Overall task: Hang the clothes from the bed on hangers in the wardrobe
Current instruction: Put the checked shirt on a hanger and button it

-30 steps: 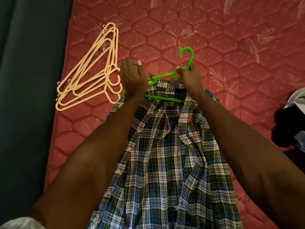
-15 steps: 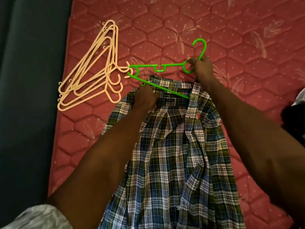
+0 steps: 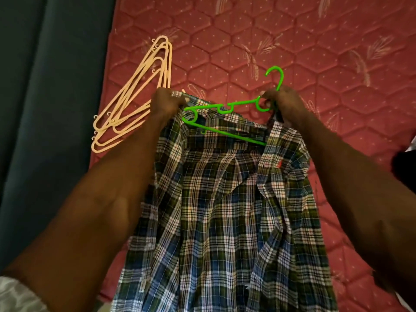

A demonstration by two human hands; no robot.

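A green, blue and white plaid shirt point(image 3: 225, 210) lies lengthwise on the red quilted mattress point(image 3: 315, 41), collar away from me. A bright green plastic hanger point(image 3: 227, 129) lies across the collar, its right arm tucked under the shirt's right front and its hook pointing up and right. My right hand point(image 3: 281, 101) grips the hanger at the base of the hook together with the shirt's right collar edge. My left hand point(image 3: 166, 102) pinches the shirt's left shoulder fabric beside the hanger's left end.
Several cream plastic hangers point(image 3: 135, 104) lie stacked on the mattress just left of my left hand. A dark blue surface point(image 3: 45, 109) runs along the mattress's left edge. Dark and pale clothes point(image 3: 405, 161) lie at the right edge.
My left hand has moved up and left from the collar middle to the shirt's left shoulder, pulling fabric toward the hanger's left end. The right hand still holds the hanger's neck.
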